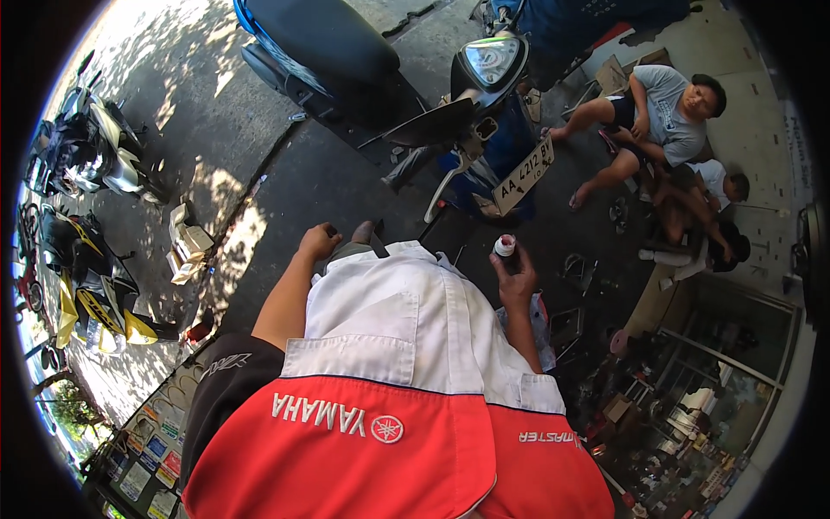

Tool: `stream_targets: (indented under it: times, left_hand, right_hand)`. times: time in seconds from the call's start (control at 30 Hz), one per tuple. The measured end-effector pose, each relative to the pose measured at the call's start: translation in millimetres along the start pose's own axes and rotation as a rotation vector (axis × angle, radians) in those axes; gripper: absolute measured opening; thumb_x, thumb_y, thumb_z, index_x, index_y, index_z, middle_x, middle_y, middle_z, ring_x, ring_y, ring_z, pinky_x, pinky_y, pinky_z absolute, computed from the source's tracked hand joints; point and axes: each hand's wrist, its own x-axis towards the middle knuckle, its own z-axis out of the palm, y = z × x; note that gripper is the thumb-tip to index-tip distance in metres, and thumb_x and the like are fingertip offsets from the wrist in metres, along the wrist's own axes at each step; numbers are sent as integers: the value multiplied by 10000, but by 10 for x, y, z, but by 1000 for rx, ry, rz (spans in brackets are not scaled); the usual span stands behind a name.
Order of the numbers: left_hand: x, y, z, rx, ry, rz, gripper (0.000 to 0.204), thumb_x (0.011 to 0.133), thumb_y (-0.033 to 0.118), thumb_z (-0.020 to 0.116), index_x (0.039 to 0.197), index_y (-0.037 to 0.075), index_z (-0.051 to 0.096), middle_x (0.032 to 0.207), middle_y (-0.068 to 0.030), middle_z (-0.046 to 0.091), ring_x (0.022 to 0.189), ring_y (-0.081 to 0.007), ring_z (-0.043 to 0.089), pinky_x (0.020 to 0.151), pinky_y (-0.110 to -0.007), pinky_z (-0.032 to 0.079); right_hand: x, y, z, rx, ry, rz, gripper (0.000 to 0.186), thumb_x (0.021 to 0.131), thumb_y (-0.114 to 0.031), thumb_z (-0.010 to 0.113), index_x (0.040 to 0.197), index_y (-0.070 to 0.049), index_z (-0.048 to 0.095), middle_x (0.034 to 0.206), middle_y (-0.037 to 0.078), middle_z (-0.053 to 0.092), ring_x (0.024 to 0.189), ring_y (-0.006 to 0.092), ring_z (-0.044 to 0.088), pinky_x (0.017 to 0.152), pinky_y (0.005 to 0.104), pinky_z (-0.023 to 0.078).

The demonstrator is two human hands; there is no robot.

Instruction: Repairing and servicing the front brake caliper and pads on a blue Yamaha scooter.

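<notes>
Red-and-white short-sleeved work shirt [406, 372] with black sleeve, bare forearms

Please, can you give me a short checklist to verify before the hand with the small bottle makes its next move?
1. Right hand grips the small bottle: ok, fingers closed around it.
2. Bottle upright: ok, white cap on top.
3. Cap closed tightly: cannot tell.
4. Left hand free: cannot tell, it is closed, perhaps on something small and dark.
5. Blue scooter within reach ahead: ok, its rear stands just in front.
6. Seated people apart from the hands: ok, they sit to the right.
</notes>
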Motion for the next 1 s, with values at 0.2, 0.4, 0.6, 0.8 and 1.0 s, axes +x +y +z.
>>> stream_targets:
  times: [0.2,0.4,0.6,0.8,1.0]
  left_hand:
    - [-1,-49,25,8,-4,-7,414,917,367,709,1173,42,724,1176,-202,729,1129,-367,683,980,-444,526]
    - [16,-52,-13,31,-20,-9,423,918,366,709,1184,36,720,1179,-208,727,1132,-365,684,985,-441,525]
    - [20,-15,-68,26,-15,12,430,926,369,703,1201,38,715,1187,-205,727,1140,-362,683,993,-434,523]
    - [8,-75,-56,47,-9,15,444,926,378,702,1210,37,714,1193,-197,728,1139,-358,686,994,-426,523]
    - [-36,-52,-75,48,-13,2,455,924,381,705,1212,29,712,1193,-195,730,1139,-349,688,993,-419,526]
  right_hand:
    - [-25,-59,5,-1,12,11,489,833,-152,847,1277,-40,677,1231,128,718,1125,228,691,992,356,519]
    - [-47,-72,18,-5,4,16,498,834,-139,847,1287,-31,672,1238,128,716,1134,221,689,993,350,520]
    - [-47,-72,37,-12,2,48,489,836,-126,843,1287,-45,673,1235,117,717,1137,215,688,999,345,519]
    - [-79,-105,56,41,-15,32,478,841,-128,839,1282,-51,674,1231,109,716,1129,213,689,1002,347,519]
    - [-79,-52,70,2,-4,27,474,846,-144,838,1280,-49,673,1226,110,715,1129,210,684,997,343,514]
